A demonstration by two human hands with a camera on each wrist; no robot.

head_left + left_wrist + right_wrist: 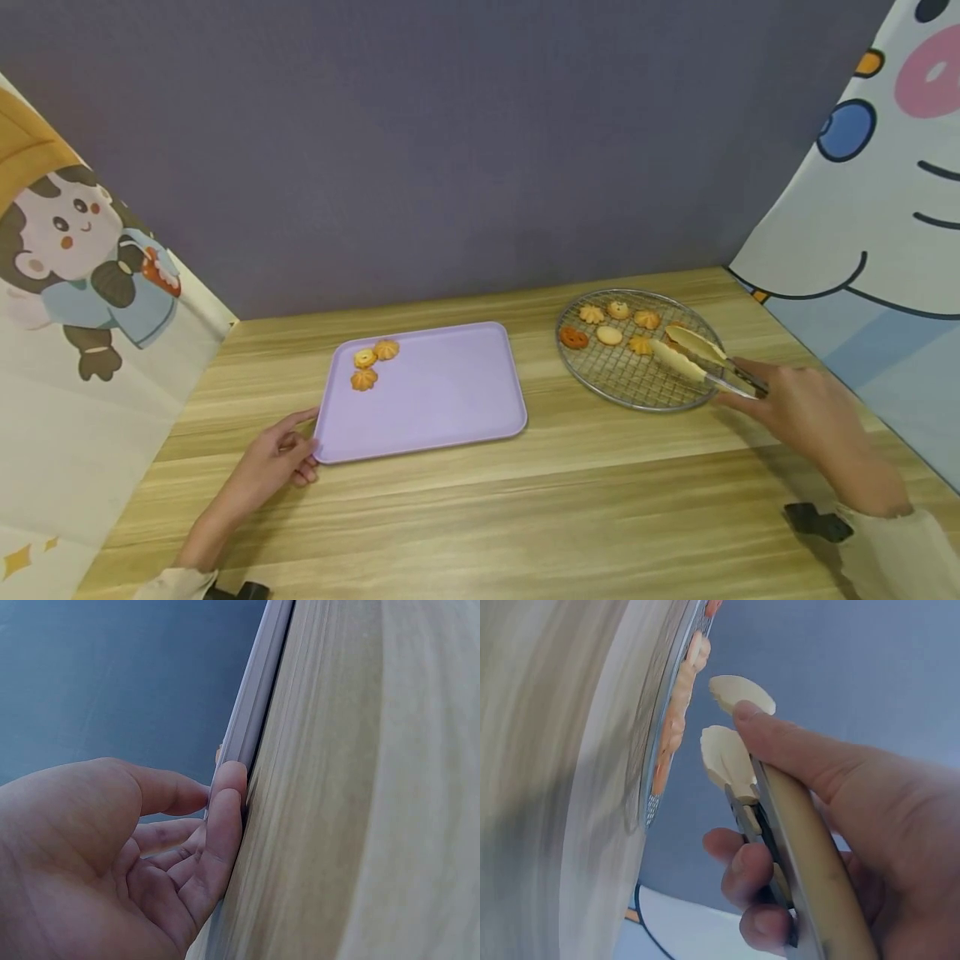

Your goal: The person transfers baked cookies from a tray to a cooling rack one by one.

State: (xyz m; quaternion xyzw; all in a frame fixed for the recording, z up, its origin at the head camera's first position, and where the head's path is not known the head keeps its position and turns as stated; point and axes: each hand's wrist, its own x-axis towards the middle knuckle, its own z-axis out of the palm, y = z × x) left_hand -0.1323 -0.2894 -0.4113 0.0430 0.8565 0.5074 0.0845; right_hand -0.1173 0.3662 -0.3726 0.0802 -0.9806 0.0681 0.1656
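Carried directly on the yellowish, wood-grained tabletop (480, 517) were a lilac rectangular tray (450, 392) with rounded corners and, to the tray's right, a round silver wire-mesh rack (622, 375).

Parted tongs (678, 364) above round wire rack (617, 372), three cookies (364, 380) on lilac tray (442, 396)

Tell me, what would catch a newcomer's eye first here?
Probably the lilac tray, left of centre, with three cookies near its far left corner. The left hand holds the tray's near left corner. At right, the right hand holds tongs over a round wire rack bearing more cookies.
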